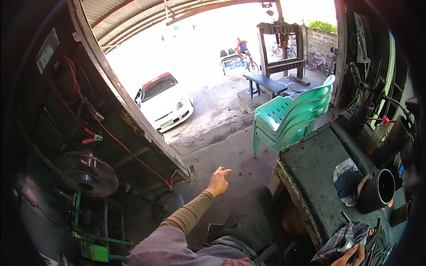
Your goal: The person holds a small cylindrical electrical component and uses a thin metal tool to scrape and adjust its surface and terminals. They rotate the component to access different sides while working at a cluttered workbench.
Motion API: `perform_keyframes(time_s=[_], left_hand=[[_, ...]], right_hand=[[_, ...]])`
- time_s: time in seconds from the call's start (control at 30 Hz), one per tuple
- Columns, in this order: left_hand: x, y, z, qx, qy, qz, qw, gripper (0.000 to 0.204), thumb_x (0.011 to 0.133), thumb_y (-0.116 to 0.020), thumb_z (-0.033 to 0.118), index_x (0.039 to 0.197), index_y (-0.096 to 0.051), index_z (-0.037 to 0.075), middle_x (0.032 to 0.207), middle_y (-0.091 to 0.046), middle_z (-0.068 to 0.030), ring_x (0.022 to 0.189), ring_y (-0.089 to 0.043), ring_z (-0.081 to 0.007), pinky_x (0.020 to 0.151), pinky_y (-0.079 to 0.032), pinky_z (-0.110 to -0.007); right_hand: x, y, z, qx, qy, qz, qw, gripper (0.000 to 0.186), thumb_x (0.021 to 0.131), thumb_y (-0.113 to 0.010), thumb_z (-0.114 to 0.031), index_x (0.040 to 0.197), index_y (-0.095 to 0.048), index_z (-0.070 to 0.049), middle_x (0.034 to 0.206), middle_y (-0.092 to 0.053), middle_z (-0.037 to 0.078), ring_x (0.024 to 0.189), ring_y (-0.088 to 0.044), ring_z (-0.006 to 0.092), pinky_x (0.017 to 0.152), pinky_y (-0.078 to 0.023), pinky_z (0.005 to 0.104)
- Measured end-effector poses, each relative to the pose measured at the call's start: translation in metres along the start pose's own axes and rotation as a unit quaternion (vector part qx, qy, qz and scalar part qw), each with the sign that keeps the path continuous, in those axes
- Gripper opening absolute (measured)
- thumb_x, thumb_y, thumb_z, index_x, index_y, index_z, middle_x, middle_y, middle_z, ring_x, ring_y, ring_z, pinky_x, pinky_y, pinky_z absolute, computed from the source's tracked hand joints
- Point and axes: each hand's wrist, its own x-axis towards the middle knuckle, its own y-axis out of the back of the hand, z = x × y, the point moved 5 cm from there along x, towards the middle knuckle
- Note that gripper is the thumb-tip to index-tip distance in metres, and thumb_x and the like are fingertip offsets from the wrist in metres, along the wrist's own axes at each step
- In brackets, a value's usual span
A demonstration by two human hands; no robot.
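Note:
My left hand (217,181) is stretched out in front of me over the concrete floor (239,153). It holds nothing, and its fingers are partly extended. Down at the lower right, my right hand (353,256) is closed around a silver cylindrical metal part (345,245); its exact kind is unclear. A checked cloth (330,246) lies under and beside that part, at the near end of the dark, worn workbench (310,177). Several thin metal tools (376,241) lie just right of the hand, partly in shadow.
On the bench stand a black round container (370,199), a crumpled cloth (347,179) and a tool holder (360,111). Stacked green plastic chairs (288,117) stand beyond it. A fan (86,173) is at left. Outside are a white car (164,102), a press frame (282,66) and a cyclist (243,48).

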Motion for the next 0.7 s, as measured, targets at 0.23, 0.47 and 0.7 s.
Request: perform_keyframes(time_s=[0.23,0.47,0.7], left_hand=[[0.012,0.020,0.027,0.073,0.002,0.022,0.997,0.019,0.089,-0.081,0.015,0.106,-0.085,0.008,0.104,-0.079,-0.0156,0.102,-0.077,-0.0337,0.092,-0.060,-0.044],[-0.007,0.021,0.178,-0.204,-0.095,0.007,0.974,0.020,0.095,-0.082,0.014,0.108,-0.082,0.000,0.104,-0.081,-0.0163,0.088,-0.078,-0.0279,0.083,-0.060,-0.039],[-0.134,-0.003,0.448,-0.325,-0.505,-0.227,0.767,0.067,0.080,-0.091,0.014,0.141,-0.068,0.003,0.140,-0.070,-0.0201,0.134,-0.065,-0.0387,0.116,-0.050,-0.046]], right_hand=[[-0.004,-0.001,-0.001,0.020,-0.029,0.002,0.999,0.014,0.098,-0.078,0.001,0.108,-0.072,0.009,0.104,-0.077,0.020,0.095,-0.076,0.0291,0.088,-0.064,0.0375],[0.000,-0.011,0.005,0.016,-0.043,-0.018,0.999,0.014,0.098,-0.074,0.005,0.112,-0.073,0.003,0.116,-0.075,0.012,0.108,-0.071,0.0217,0.101,-0.056,0.0356],[0.002,0.014,0.009,0.135,0.012,0.057,0.989,0.018,0.097,-0.072,0.009,0.114,-0.067,0.005,0.119,-0.073,0.018,0.109,-0.072,0.0257,0.100,-0.057,0.0373]])
